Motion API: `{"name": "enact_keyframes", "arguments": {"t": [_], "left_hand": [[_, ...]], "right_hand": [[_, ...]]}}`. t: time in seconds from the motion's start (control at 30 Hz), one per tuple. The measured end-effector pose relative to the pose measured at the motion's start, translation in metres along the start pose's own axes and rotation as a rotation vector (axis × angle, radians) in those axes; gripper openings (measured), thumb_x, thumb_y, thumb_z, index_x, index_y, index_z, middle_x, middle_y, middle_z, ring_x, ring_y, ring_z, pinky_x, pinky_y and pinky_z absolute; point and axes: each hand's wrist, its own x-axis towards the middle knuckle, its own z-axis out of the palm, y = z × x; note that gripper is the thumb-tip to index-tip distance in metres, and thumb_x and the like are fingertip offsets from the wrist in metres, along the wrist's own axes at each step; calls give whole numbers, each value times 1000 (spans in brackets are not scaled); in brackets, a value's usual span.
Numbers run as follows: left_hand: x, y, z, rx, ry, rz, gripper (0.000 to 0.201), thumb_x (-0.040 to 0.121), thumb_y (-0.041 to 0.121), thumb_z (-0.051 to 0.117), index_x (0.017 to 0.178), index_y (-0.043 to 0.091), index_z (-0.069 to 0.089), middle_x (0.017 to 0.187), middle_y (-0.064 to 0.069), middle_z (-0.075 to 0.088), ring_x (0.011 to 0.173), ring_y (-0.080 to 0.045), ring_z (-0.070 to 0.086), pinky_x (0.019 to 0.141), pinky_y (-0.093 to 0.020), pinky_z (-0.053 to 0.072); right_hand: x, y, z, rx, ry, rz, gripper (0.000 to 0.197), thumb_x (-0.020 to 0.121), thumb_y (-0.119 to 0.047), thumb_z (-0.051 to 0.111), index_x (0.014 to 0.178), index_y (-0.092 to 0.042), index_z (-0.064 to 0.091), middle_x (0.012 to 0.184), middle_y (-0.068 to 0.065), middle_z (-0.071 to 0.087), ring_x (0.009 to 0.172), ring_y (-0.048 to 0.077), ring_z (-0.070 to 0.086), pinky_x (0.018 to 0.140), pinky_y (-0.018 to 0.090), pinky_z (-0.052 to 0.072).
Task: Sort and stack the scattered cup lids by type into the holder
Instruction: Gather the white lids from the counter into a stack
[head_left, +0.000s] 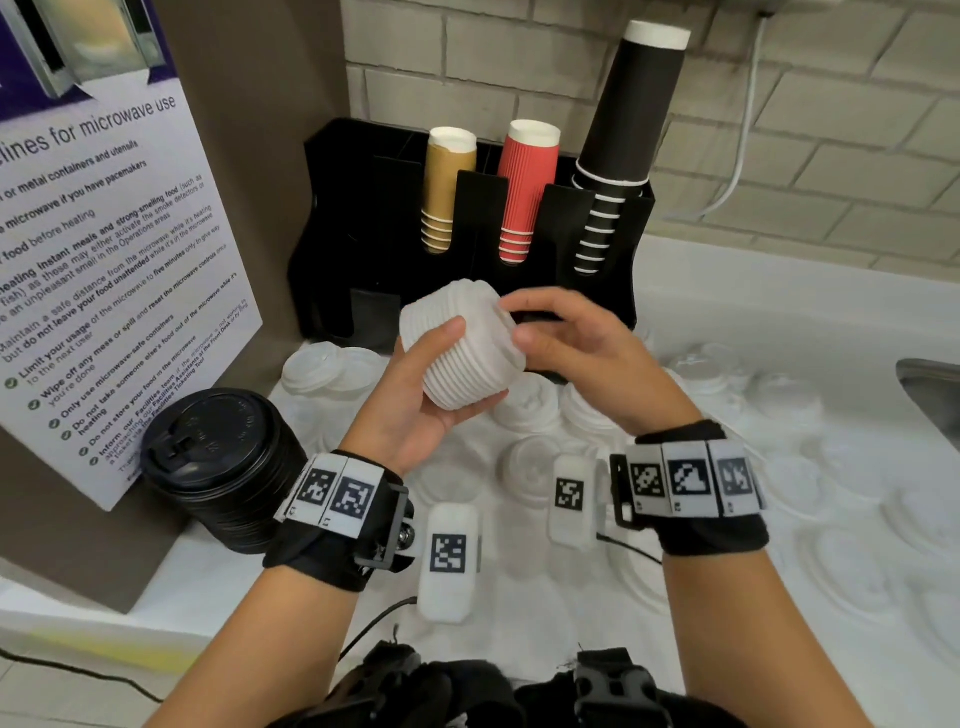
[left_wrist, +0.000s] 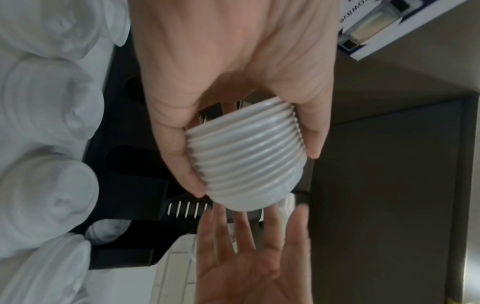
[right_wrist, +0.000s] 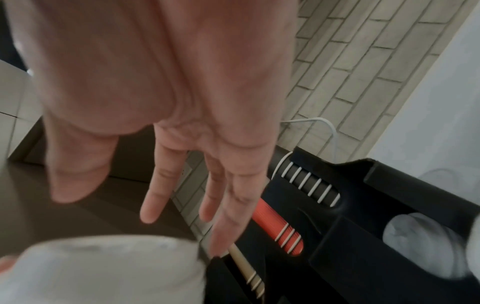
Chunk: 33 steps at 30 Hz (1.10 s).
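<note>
Nearest the head camera: two forearms with black wrist straps carrying printed marker tags, over the white tabletop (head_left: 779, 322).

Far left, on the tabletop: a tall stack of black plastic sip lids (head_left: 221, 467), standing clear of the black plastic cup-and-lid holder (head_left: 353, 228).

Left hand (head_left: 415, 400): grip closed around a nested stack of white ribbed plastic cup lids (head_left: 462, 348), thumb on the near face, fingers curled underneath. The stack is in the air, just in front of the holder. Its long axis is tilted, running from lower right up toward upper left in the head view.

Right hand (head_left: 582, 353): grip empty, fingers straight and spread, fingertips at or just off the stack's right end. Contact cannot be confirmed; the wrist views are blurred there.

Behind, in the holder's upper slots, left to right: tan, red and black paper cups.

Right of the hands: many loose translucent white lids (head_left: 701, 364) scattered over the tabletop.

Judgement: the deciding relation is stack to holder. The holder's low front bays lie directly beyond and below the stack, so the left hand is the carrying hand. The stack's axis likely needs righting before it drops in. The right hand looks placed to square the lids.
</note>
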Motion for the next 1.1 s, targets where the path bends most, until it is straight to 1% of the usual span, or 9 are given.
{"name": "enact_keyframes", "arguments": {"t": [0.2, 0.33, 0.43, 0.53, 0.63, 0.77, 0.87, 1.0, 1.1], "left_hand": [[0, 13, -14, -114, 29, 50, 114, 34, 41, 97, 136, 19, 50, 124, -9, 65, 107, -25, 67, 76, -41, 58], [0, 18, -23, -132, 59, 87, 88, 49, 39, 93, 126, 21, 56, 112, -5, 71, 103, -23, 69, 75, -39, 58], [-1, 20, -24, -118, 103, 109, 61, 73, 35, 69, 130, 22, 53, 116, -6, 67, 103, -23, 68, 74, -39, 58], [-3, 22, -20, -98, 100, 117, 71, 69, 36, 76, 134, 21, 52, 118, -6, 67, 106, -23, 67, 75, -39, 58], [-4, 23, -19, -87, 113, 124, 84, 63, 36, 81, 139, 20, 48, 128, -9, 62, 108, -24, 66, 76, -40, 58], [-7, 24, -23, -79, 116, 116, 87, 64, 34, 79, 143, 20, 44, 138, -12, 55, 117, -27, 61, 77, -40, 58], [-9, 26, -24, -59, 103, 109, 108, 48, 37, 90, 144, 20, 42, 138, -12, 55, 120, -28, 59, 78, -39, 58], [-8, 28, -23, -74, 97, 136, 78, 72, 33, 70, 143, 19, 43, 137, -12, 56, 110, -24, 65, 74, -37, 58], [-7, 29, -23, -68, 80, 138, 87, 64, 36, 74, 143, 20, 43, 138, -11, 56, 116, -26, 62, 76, -38, 58]], "right_hand": [[11, 3, -44, -109, 225, 52, 21, 96, -22, 54, 115, -26, 63, 106, -15, 60, 96, 3, 58, 85, 28, 51], [21, 22, -56, -244, 295, 153, 15, 93, -23, 59, 107, -24, 64, 99, -11, 62, 83, 0, 57, 71, 15, 45], [38, 47, -38, -605, -31, 320, 43, 86, -32, 68, 125, -16, 58, 124, 6, 59, 107, 15, 57, 85, 18, 43], [53, 73, -12, -1061, -397, 414, 80, 80, -47, 71, 146, -22, 34, 142, 8, 42, 130, 27, 41, 105, 39, 39], [63, 88, 2, -1293, -493, 361, 91, 71, -51, 74, 147, -31, 28, 134, 8, 44, 124, 30, 42, 97, 45, 44], [72, 86, -2, -1248, -528, 315, 80, 71, -38, 78, 140, -32, 39, 121, 8, 46, 111, 29, 53, 81, 36, 48], [79, 71, -10, -1055, -448, 240, 71, 74, -36, 77, 136, -30, 43, 124, 7, 49, 112, 26, 51, 90, 36, 47], [82, 46, -10, -765, -383, 210, 77, 77, -34, 76, 143, -29, 37, 119, -1, 48, 105, 13, 51, 87, 24, 43], [85, 46, -7, -1018, -405, 287, 62, 82, -43, 70, 135, -16, 49, 126, 3, 54, 107, 17, 54, 92, 29, 47]]}}
